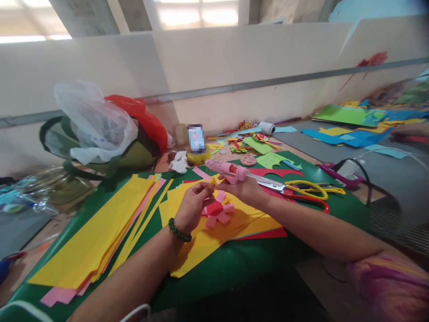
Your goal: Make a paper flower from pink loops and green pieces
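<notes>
My right hand [244,190] is wrapped round a pink hot glue gun [231,172], whose nozzle points up and left. A small yellow paper piece [213,180] is pinched in the fingertips of my left hand [193,203], close beside the gun. Below both hands lies a paper flower [216,212] with a red centre and pink loop petals, partly covered by my fingers. It rests on stacked yellow paper sheets [197,250]. Scissors [295,190] with one red and one yellow handle lie just right of my right hand.
Long yellow strips [90,232] lie on the green table cover [254,268] at left. A green bag [134,154] with plastic bags stands behind them. A phone [196,138] is propped at the back. Coloured paper [348,116] and part of another person's hand [410,132] show at right.
</notes>
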{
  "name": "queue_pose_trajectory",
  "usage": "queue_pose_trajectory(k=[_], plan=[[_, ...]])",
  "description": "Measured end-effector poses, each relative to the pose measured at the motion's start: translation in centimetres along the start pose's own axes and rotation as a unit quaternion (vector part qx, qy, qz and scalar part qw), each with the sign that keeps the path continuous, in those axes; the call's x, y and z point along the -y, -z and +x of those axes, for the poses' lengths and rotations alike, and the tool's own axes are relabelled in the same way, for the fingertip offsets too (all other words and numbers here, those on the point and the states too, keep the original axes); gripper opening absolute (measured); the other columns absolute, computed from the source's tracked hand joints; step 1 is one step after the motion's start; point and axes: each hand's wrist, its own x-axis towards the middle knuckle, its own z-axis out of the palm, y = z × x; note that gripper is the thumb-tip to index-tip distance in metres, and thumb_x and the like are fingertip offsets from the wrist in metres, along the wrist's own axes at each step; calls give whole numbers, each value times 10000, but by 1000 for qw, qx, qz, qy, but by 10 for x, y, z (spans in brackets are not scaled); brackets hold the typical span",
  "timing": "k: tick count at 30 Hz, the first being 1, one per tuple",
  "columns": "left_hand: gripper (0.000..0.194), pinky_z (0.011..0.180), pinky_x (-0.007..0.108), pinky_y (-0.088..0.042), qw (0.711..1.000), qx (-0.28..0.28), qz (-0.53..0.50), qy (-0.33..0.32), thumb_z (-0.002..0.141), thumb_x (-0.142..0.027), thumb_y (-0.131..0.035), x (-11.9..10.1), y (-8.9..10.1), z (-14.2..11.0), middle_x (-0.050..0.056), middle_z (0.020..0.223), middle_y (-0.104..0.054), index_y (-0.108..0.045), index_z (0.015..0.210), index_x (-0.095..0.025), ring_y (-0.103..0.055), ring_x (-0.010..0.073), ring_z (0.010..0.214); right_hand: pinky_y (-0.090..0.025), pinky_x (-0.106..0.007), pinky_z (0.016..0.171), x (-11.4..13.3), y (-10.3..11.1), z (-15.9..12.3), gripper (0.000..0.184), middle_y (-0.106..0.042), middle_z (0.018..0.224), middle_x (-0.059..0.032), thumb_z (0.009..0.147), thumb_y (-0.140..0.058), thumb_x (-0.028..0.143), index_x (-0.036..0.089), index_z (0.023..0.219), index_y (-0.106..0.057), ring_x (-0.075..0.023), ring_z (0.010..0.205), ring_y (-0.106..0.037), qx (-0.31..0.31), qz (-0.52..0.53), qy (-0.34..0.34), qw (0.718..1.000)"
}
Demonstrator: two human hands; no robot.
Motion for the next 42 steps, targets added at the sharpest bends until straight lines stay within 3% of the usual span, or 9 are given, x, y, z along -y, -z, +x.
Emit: queue_pose_trajectory(k=[12,16,19,22,30,33,42], plan=[[494,536,175,-482,996,-10,-73,43,299,-344,-950,-1,-1,-1,-30,577,-620,-669,634,-114,-570,57,527,-545,-329,648,0,0,1,212,-630,731,10,644,-728,266,207,748,-553,-165,689,-618,17,-3,16,1000],[518,525,166,-485,995,-20,-86,45,284,-349,-951,-1,-3,-2,-31,572,-630,-653,638,-116,-587,61,520,-529,-325,643,4,1,0,237,-622,761,1,654,-731,324,196,767,-567,-160,691,-608,19,-35,25,999],[463,541,169,-495,994,-21,-90,50,349,-301,-950,-1,-4,-3,-29,572,-636,-655,654,-116,-595,64,523,-516,-315,642,2,2,0,294,-617,760,0,659,-742,376,186,825,-590,-155,695,-599,31,-38,29,998],[395,562,179,-508,994,-13,-91,63,411,-242,-936,-1,-4,-2,-21,590,-649,-645,648,-121,-613,75,539,-506,-304,636,-1,3,0,298,-600,735,5,659,-745,386,177,792,-581,-145,676,-587,29,-29,35,999],[472,532,161,-464,995,30,-74,53,353,-305,-947,-1,2,1,-36,615,-637,-614,641,-135,-563,53,530,-532,-323,669,8,3,-4,254,-618,744,3,653,-726,354,197,802,-593,-169,714,-616,24,-39,18,999],[487,520,154,-440,997,21,-63,46,337,-321,-947,-1,2,1,-43,606,-627,-604,632,-139,-531,42,516,-546,-324,680,6,4,-2,224,-630,743,-7,646,-713,366,206,747,-593,-177,729,-622,22,-40,36,998],[481,532,163,-442,994,-42,-100,16,331,-311,-944,-7,8,5,-36,655,-643,-627,655,-150,-530,41,531,-561,-344,562,8,13,1,301,-694,749,-63,769,-661,458,196,911,-705,-216,675,-634,25,-48,25,998]])
